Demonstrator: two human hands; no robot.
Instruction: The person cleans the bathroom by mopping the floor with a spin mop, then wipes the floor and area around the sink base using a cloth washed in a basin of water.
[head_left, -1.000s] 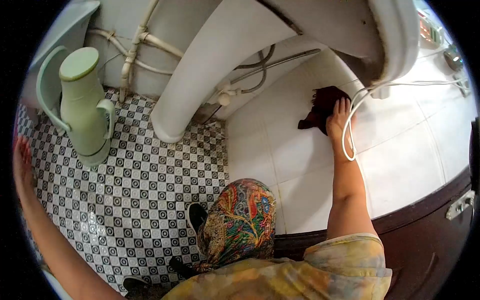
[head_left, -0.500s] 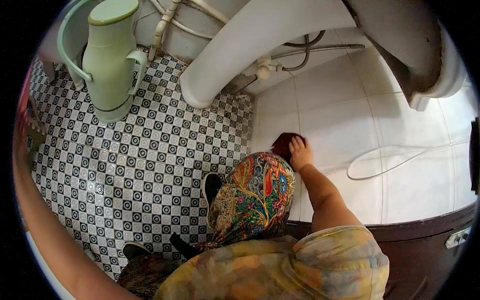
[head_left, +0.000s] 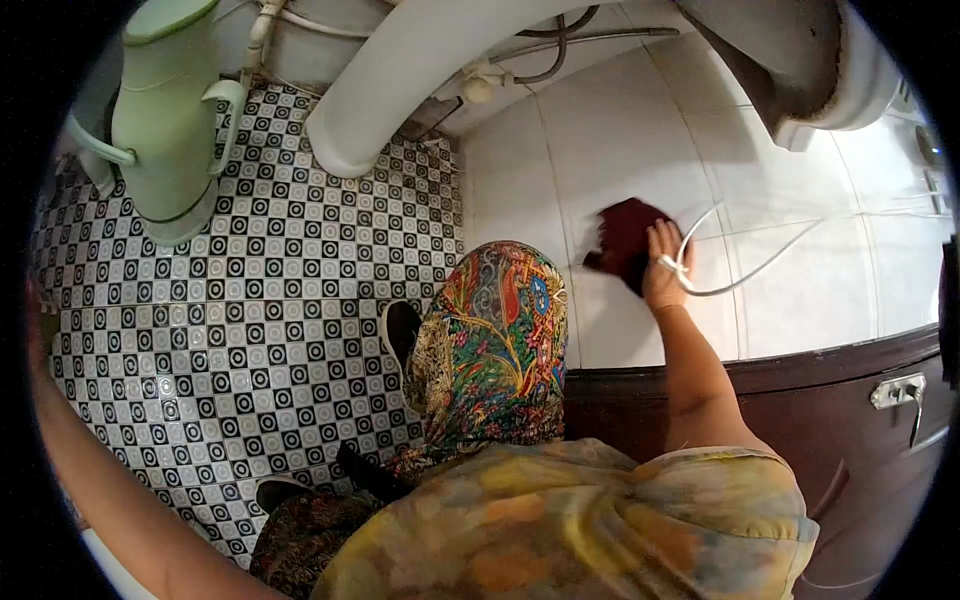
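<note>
Cloth [head_left: 624, 238] beneath right hand [head_left: 660, 284] with straightened fingers, against white tiles [head_left: 630, 145]; could snag in cord [head_left: 678, 268] crossing over that hand, if swept sideways. Left hand [head_left: 36, 335] blurred, well apart; cannot tell opening or hold.

At the left edge, the left hand [head_left: 38, 318] is lost in darkness — we cannot make out its fingers. Right of centre, the right hand [head_left: 667, 265] covers part of the dark red cloth [head_left: 622, 238], its palm hidden from us. The white cable [head_left: 748, 285] thins to a blur toward the right edge. Up top, the frame crops the pale green jug [head_left: 165, 115] and the white pedestal [head_left: 400, 70] — small things [head_left: 930, 146] at upper right are too indistinct to name.
</note>
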